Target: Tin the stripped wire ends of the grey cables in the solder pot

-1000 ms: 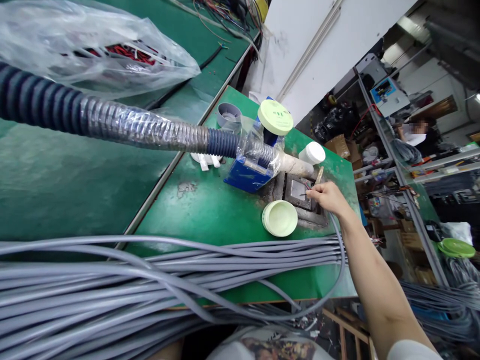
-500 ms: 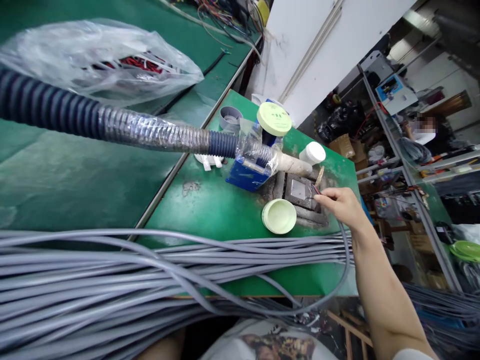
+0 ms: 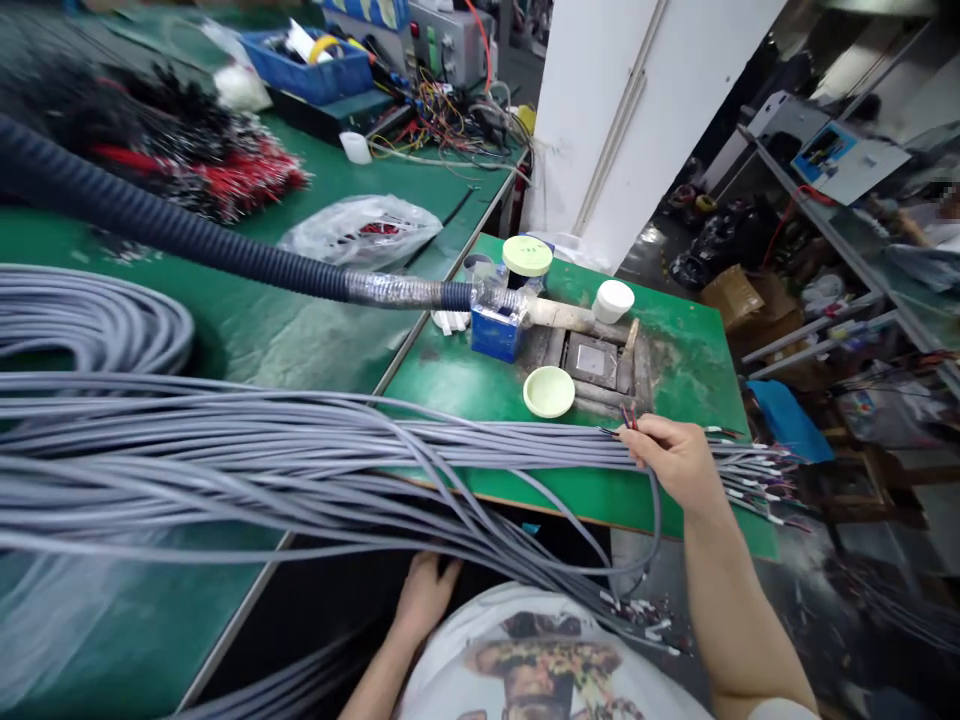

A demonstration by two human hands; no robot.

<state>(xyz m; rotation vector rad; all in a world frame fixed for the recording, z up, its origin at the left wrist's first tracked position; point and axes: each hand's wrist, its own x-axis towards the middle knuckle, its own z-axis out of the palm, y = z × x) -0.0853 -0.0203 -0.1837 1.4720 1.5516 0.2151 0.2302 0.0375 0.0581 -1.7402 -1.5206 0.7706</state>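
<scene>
Cable (image 3: 657, 510) pinched near its end in my right hand (image 3: 671, 455), above the bundle (image 3: 525, 440); thin wires (image 3: 631, 416) poke out leftward. Its length drops from there toward the shirt (image 3: 450, 665), then bends left. Left hand (image 3: 427, 592) well apart, by the bundle's near side; I can't tell its grip.

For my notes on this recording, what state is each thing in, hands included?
Held cable: curved, coloured wires exposed at its end
Right hand: closed on that cable
Left hand: partly hidden, grip unclear
Cable bundle: laid out lengthwise
Pale green tub: upright, uncovered
Hose: bent, partly wrapped in clear film
Blue bin: open, with things inside
Plastic bag: lying down, crumpled
</scene>
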